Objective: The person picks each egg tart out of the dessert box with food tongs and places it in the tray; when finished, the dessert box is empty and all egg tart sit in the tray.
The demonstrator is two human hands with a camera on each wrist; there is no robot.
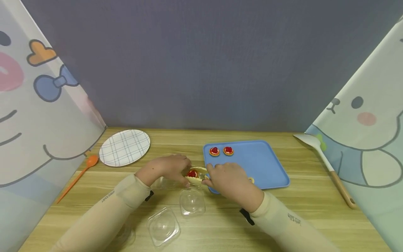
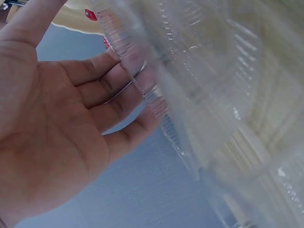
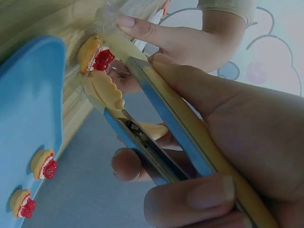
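Observation:
My right hand [image 1: 231, 180] grips a pair of yellow tongs [image 3: 190, 137], their scalloped tips on either side of a small tart with red topping [image 3: 102, 59]. That tart [image 1: 192, 173] is at a clear plastic container [image 2: 213, 95], left of the blue tray [image 1: 261, 164]. My left hand [image 1: 171, 168] holds the container by its ribbed edge, thumb on one side and fingers on the other. Whether the tart touches the container's bottom cannot be told. Two similar tarts [image 1: 214, 151] sit at the tray's far left corner.
Clear plastic domed pieces [image 1: 163, 226] lie on the wooden table before me, one partly under my left forearm. A checked plate [image 1: 125, 147] and an orange spoon [image 1: 77, 179] are at left. A white wooden-handled utensil [image 1: 327, 166] leans along the right side.

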